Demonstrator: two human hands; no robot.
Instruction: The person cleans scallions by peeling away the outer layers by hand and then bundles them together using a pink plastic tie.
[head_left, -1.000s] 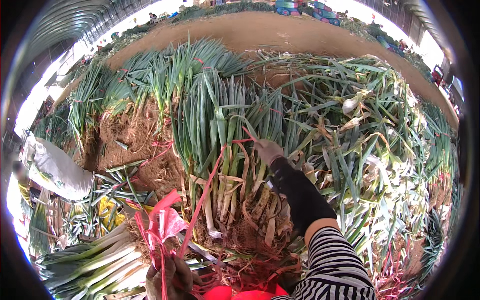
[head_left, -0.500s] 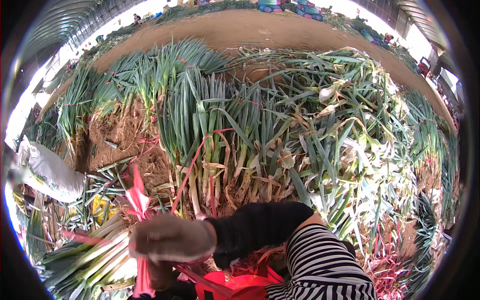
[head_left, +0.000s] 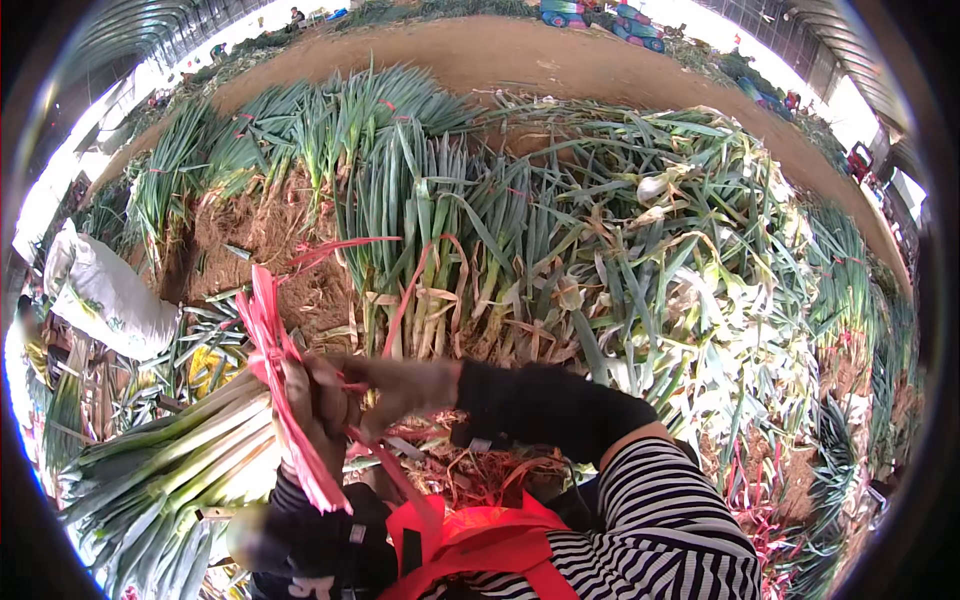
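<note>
A bundle of green onions [head_left: 190, 470] lies at the lower left, its pale stalks toward me and its dark leaves fanning out to the left. Across its stalk end runs a bunched pink plastic tie [head_left: 300, 425]. My left hand [head_left: 318, 415], in a soiled brownish glove, is closed at that tie beside the stalks. From the right, my right hand [head_left: 405, 388], gloved too, meets it with fingers closed on a pink strand. The two hands touch or nearly touch, and their fingertips partly hide each other. Another pink strand [head_left: 395, 475] trails below them.
Standing green onions [head_left: 410, 220] fill the middle. A heap of loose leaves and peelings [head_left: 700, 280] spreads at the right. A white sack [head_left: 105, 290] rests at the left, near a yellow bag [head_left: 208, 370]. Pink ties [head_left: 765, 500] lie lower right; brown ground [head_left: 440, 50] stretches beyond.
My right hand has moved up and slightly right, off the spot where it covered the left hand. The left hand now shows at the tie, and more of the bundle is visible.
</note>
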